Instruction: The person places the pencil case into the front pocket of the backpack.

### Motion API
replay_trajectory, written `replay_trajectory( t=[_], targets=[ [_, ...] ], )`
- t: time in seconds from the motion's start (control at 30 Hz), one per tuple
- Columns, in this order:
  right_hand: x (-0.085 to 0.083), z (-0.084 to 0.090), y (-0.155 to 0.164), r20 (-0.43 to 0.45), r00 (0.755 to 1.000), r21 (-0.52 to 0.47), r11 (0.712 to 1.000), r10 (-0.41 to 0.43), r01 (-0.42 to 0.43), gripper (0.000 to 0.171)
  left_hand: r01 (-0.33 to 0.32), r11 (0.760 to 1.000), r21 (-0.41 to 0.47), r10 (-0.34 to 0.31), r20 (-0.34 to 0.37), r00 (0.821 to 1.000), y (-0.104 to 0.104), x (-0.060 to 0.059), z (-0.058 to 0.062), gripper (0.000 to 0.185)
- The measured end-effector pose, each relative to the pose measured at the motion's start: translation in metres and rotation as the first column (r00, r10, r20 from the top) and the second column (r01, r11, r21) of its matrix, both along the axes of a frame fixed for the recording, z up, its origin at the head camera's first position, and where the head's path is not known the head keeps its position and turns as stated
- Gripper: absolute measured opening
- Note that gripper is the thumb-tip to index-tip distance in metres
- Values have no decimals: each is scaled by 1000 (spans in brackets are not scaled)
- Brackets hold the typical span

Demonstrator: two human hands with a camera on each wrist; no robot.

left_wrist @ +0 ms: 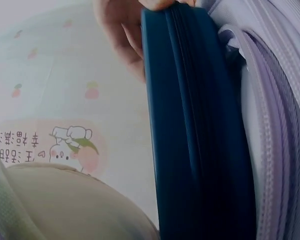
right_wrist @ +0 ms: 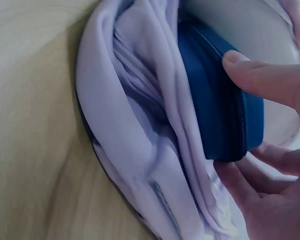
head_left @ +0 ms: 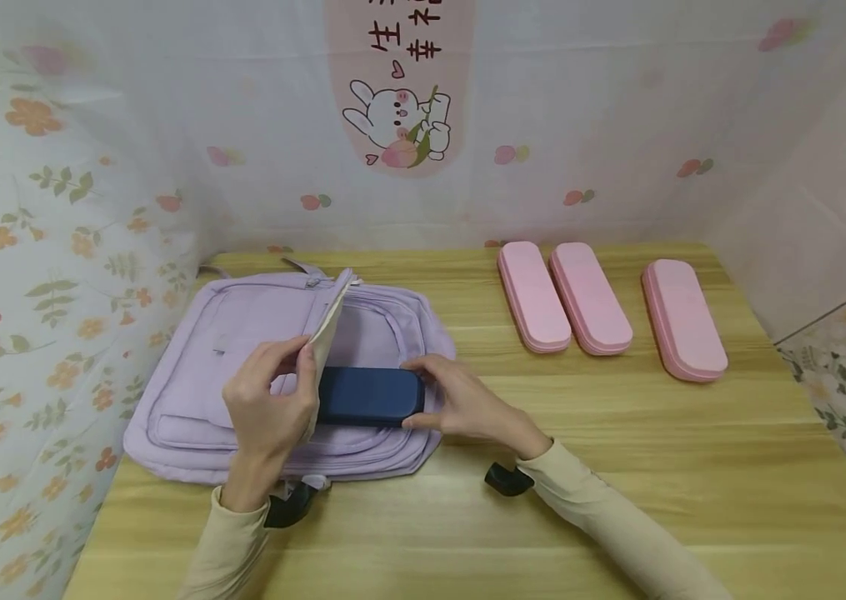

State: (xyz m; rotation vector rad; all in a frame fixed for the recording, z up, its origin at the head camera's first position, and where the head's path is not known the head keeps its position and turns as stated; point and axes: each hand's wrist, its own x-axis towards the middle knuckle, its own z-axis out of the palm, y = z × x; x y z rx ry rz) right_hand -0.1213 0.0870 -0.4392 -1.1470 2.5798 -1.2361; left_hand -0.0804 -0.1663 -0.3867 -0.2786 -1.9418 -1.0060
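A lilac backpack (head_left: 197,350) lies flat on the wooden table, its front pocket opened. My left hand (head_left: 272,396) pinches the edge of the pocket's flap (head_left: 323,342) and holds it raised, showing its cream lining. A dark blue zippered case (head_left: 373,395) lies partly inside the pocket, its left end hidden behind the flap. My right hand (head_left: 463,400) grips the case's right end between thumb and fingers. In the right wrist view the thumb presses near the zip of the case (right_wrist: 210,95), with fingers under the other side. The left wrist view shows the case (left_wrist: 190,125) beside the pocket edge.
Two pink zippered cases, one on the left (head_left: 535,296) and one beside it (head_left: 591,297), lie close together at the back right. A third pink case (head_left: 685,319) lies farther right. A patterned cloth (head_left: 543,108) hangs behind the table (head_left: 580,533).
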Motion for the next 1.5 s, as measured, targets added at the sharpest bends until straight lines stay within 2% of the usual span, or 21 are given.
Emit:
replay_trajectory(
  t=[0.17,0.4,0.57,0.7,0.8,1.0,1.23,1.5],
  targets=[
    [1,-4,-17,41,999,-53,999,-9,11,69,-17,1000,23,17,-12,1000,-4,3,1,14],
    [1,-8,-36,24,999,-76,996,-37,38,69,-22,997,68,24,-26,999,-7,1,0,13],
    [2,-8,-48,47,999,-91,996,-22,27,56,-18,996,85,19,-20,1000,-7,0,0,14],
    [1,-7,-52,1,999,-75,996,-46,46,45,-4,995,103,5,-11,1000,-6,1,1,14],
    [1,-7,-55,-17,997,-68,995,-71,70,41,5,993,115,-4,-7,1000,-5,1,1,14],
    [-2,-8,-66,-5,998,-54,997,-57,57,37,3,992,124,-3,-1,1000,-6,1,1,13],
    [-1,-3,-56,79,996,-99,994,-38,46,42,6,991,133,-8,13,1000,-6,1,-1,13],
    [-2,5,-31,23,995,-143,985,-98,100,46,5,989,151,-9,25,1000,-8,2,-1,13]
  ],
)
